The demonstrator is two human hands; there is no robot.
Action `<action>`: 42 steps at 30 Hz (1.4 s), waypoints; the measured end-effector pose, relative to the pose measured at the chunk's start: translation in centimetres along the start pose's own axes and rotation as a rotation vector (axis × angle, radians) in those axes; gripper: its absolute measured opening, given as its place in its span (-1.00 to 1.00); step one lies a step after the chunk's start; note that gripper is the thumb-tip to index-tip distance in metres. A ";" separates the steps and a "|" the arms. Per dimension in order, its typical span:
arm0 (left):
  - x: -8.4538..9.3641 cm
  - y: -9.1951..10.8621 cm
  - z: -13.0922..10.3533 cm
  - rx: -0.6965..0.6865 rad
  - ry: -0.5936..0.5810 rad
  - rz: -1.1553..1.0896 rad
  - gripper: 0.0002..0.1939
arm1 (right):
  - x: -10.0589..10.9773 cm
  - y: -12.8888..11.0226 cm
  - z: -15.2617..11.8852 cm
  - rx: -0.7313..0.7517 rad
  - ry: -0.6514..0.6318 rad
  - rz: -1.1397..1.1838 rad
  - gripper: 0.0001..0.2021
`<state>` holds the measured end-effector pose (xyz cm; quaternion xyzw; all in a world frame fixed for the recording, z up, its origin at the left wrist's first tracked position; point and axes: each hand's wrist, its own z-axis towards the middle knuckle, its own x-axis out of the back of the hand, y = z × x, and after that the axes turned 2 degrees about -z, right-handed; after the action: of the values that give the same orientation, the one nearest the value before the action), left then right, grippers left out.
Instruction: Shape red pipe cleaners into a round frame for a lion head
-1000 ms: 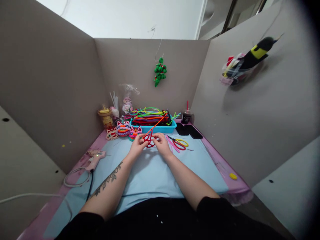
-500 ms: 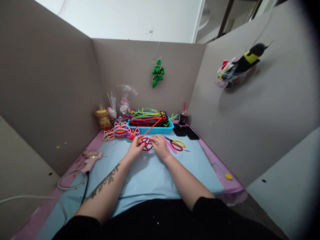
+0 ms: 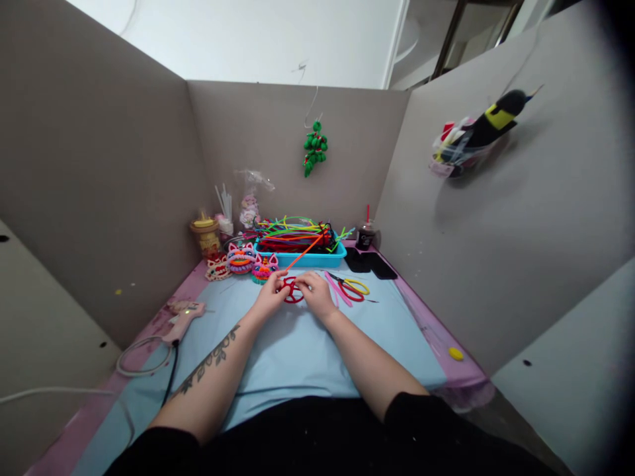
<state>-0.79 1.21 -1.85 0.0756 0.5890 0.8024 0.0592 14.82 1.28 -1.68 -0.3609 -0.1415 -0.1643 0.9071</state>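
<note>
Over the blue cloth (image 3: 297, 350) a red looped pipe-cleaner shape (image 3: 296, 299) is held between my two hands. My left hand (image 3: 269, 295) is closed on its left edge. An orange pipe cleaner (image 3: 304, 252) slants up and right from the left fingers toward the tray. My right hand (image 3: 316, 295) pinches the upper right of the red shape with bent fingers. Just right of that hand lie scissors (image 3: 353, 288) with red and yellow handles, and pink strips (image 3: 338, 291). The fingertips partly hide the red shape.
Behind the hands stands a blue tray (image 3: 327, 259) of colourful pipe cleaners. Fuzzy animal-face pieces (image 3: 241, 258) sit left of it. A pink glue gun (image 3: 182, 322) with its cable lies at the left. Dark phone-like slabs (image 3: 380, 266) and a drink cup (image 3: 365, 236) are at the right.
My hands stay together on the red shape, with only a slight shift of the fingers. The whole view has moved a little.
</note>
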 end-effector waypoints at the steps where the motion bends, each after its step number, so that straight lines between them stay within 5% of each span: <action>1: 0.0 0.0 0.0 0.003 -0.009 -0.002 -0.53 | -0.1 -0.1 0.0 -0.029 -0.005 0.020 -0.84; 7: 0.2 -0.4 0.2 -0.008 0.028 0.029 -0.53 | 0.0 0.2 0.2 -0.189 -0.036 0.023 -0.88; 15: 0.4 -0.3 0.4 -0.014 0.126 -0.024 -0.54 | -0.1 0.4 0.2 -0.191 -0.152 0.116 -0.87; 21: 0.7 -0.1 0.6 0.060 0.162 -0.214 -0.51 | -0.2 0.2 -0.1 -0.094 -0.213 0.114 -0.52; 33: 0.5 0.8 0.2 0.149 0.162 -0.285 -0.49 | -0.7 -0.2 -0.5 -0.044 -0.111 0.055 -0.58; 42: 0.6 1.2 0.0 0.291 0.149 -0.402 -0.52 | -0.1 -1.0 -0.2 0.067 0.085 -0.089 -0.91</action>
<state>-1.43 0.94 -0.70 -0.0946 0.7040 0.6849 0.1623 14.40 0.47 -1.24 -0.3163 -0.1244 -0.2149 0.9156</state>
